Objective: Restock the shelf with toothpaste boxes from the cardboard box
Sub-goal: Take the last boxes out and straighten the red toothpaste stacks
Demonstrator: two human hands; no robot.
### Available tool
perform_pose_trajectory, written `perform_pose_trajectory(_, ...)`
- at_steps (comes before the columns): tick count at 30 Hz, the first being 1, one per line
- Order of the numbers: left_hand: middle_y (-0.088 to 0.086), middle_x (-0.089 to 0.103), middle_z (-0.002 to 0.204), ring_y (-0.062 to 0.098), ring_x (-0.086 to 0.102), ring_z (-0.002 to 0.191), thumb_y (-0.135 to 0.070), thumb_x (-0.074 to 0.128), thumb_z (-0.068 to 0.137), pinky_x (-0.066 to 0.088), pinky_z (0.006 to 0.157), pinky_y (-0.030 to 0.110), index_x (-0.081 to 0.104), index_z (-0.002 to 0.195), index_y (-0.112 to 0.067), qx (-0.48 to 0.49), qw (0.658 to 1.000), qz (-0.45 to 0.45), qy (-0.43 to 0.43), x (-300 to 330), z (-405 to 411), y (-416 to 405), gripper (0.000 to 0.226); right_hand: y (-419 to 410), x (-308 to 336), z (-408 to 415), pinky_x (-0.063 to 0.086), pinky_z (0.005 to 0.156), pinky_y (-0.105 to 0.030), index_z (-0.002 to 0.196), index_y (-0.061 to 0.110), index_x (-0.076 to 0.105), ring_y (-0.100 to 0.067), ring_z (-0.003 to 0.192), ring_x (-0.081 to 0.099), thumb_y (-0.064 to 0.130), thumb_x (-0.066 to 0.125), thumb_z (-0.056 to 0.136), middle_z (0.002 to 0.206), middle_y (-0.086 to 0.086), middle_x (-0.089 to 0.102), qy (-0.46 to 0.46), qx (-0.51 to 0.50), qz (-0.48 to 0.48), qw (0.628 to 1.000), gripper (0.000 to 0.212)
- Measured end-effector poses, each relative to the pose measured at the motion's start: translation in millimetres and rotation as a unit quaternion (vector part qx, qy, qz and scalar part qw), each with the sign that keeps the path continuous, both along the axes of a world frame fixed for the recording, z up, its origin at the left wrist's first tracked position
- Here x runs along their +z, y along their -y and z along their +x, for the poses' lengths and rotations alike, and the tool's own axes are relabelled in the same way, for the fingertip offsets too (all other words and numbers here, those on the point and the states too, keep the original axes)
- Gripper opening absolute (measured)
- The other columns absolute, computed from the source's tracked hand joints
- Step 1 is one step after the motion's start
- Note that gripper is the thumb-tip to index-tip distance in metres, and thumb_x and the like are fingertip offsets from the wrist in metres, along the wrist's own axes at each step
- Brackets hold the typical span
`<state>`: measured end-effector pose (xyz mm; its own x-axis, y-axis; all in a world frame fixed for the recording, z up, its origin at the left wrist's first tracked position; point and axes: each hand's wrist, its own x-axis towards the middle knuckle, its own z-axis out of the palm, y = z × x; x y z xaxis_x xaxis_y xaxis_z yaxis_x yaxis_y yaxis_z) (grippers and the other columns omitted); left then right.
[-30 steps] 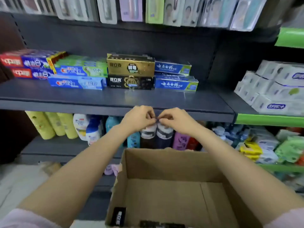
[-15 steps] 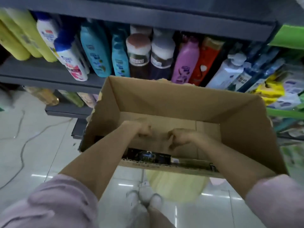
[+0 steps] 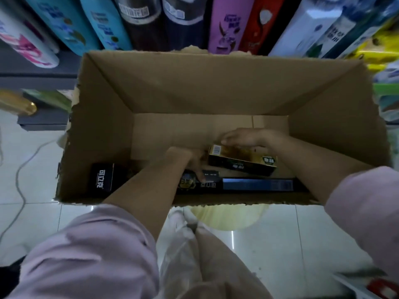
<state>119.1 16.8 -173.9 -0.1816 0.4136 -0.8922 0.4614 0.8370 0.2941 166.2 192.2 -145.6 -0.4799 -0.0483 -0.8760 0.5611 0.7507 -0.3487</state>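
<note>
Gold toothpaste box (image 3: 241,160) newly under right hand (image 3: 246,138), inside cardboard box (image 3: 194,87).

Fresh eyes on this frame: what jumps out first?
The big open carton fills mid-frame, with both hands down inside it. The right hand lies over a gold box, tilted above the dark boxes along the near wall; the left hand is at its end. Colourful bottles line the shelf behind.
</note>
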Motion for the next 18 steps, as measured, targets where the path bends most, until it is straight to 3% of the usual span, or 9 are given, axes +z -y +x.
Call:
perform_pose_trajectory(3,0.008,0.045,0.139,0.027,0.045,0.125,-0.027,0.083,0.068,0.039,0.102,0.035,0.033,0.140,-0.015,-0.074,0.996,0.012,-0.049,-13.5,14.9,-2.8,0.088,11.4,-21.0,6.0,0.033,0.109,-0.038,0.145,0.023,0.028,-0.025,0.133,0.038,0.041,0.066,0.083,0.149,0.000,0.035,0.021,0.069,0.040,0.997,0.075)
perform_pose_trajectory(5,0.009,0.050,0.136,0.028,0.049,0.122,-0.016,0.082,0.068,0.038,0.104,0.034,0.041,0.136,-0.011,-0.077,0.996,0.017,-0.047,-18.7,17.2,-4.5,0.080,20.3,-35.4,8.5,0.039,0.104,-0.043,0.138,0.020,0.034,-0.028,0.125,0.045,0.022,0.076,0.073,0.141,-0.006,0.045,0.012,0.119,0.080,0.990,0.077)
perform_pose_trajectory(7,0.010,0.051,0.136,0.029,0.049,0.123,-0.013,0.078,0.074,0.041,0.097,0.031,0.043,0.133,-0.010,-0.026,0.999,0.023,-0.042,-18.4,14.2,-4.8,0.069,22.4,-39.4,7.5,0.042,0.100,-0.042,0.134,0.017,0.037,-0.030,0.120,0.049,0.012,0.075,0.073,0.134,-0.010,0.050,-0.021,0.122,0.097,0.988,0.072)
perform_pose_trajectory(9,0.011,0.051,0.136,0.030,0.049,0.124,-0.013,0.070,0.083,0.044,0.083,0.029,0.046,0.130,-0.008,0.052,0.997,0.043,-0.029,-14.2,4.8,-0.7,0.053,18.9,-34.3,4.6,0.044,0.095,-0.036,0.137,0.015,0.034,-0.031,0.119,0.049,0.012,0.069,0.079,0.133,-0.012,0.051,-0.058,0.106,0.101,0.987,0.068)
perform_pose_trajectory(13,0.013,0.059,0.119,0.028,0.055,0.110,-0.018,0.077,0.075,0.046,0.090,0.038,0.053,0.092,-0.017,0.065,0.992,0.064,-0.082,-19.7,-15.1,17.2,0.029,4.1,-22.8,-0.2,0.040,0.086,-0.031,0.134,0.017,0.039,-0.026,0.111,0.052,0.016,0.066,0.083,0.129,-0.010,0.053,-0.117,-0.019,0.041,0.992,0.058)
perform_pose_trajectory(14,0.012,0.056,0.123,0.027,0.054,0.110,-0.023,0.079,0.072,0.046,0.091,0.038,0.053,0.097,-0.017,0.061,0.993,0.059,-0.077,-19.9,-14.7,19.7,0.036,2.7,-18.4,-1.2,0.042,0.085,-0.032,0.131,0.018,0.041,-0.023,0.107,0.052,0.017,0.066,0.083,0.127,-0.010,0.054,-0.130,-0.056,0.019,0.990,0.055)
perform_pose_trajectory(16,0.008,0.041,0.138,0.028,0.044,0.123,-0.034,0.085,0.062,0.043,0.099,0.044,0.045,0.126,-0.020,0.011,0.996,0.042,-0.074,-22.8,-9.6,22.3,0.077,2.5,-11.2,-3.8,0.044,0.086,-0.033,0.128,0.019,0.044,-0.022,0.105,0.054,0.017,0.066,0.081,0.120,-0.007,0.056,-0.157,-0.115,-0.018,0.981,0.051)
perform_pose_trajectory(18,0.007,0.032,0.145,0.030,0.037,0.131,-0.032,0.088,0.057,0.040,0.104,0.047,0.033,0.140,-0.022,-0.031,0.995,0.023,-0.093,-22.1,-4.6,21.4,0.100,4.6,-4.8,-5.3,0.047,0.083,-0.033,0.125,0.020,0.047,-0.022,0.104,0.057,0.016,0.067,0.080,0.114,-0.004,0.058,-0.175,-0.165,-0.050,0.969,0.049)
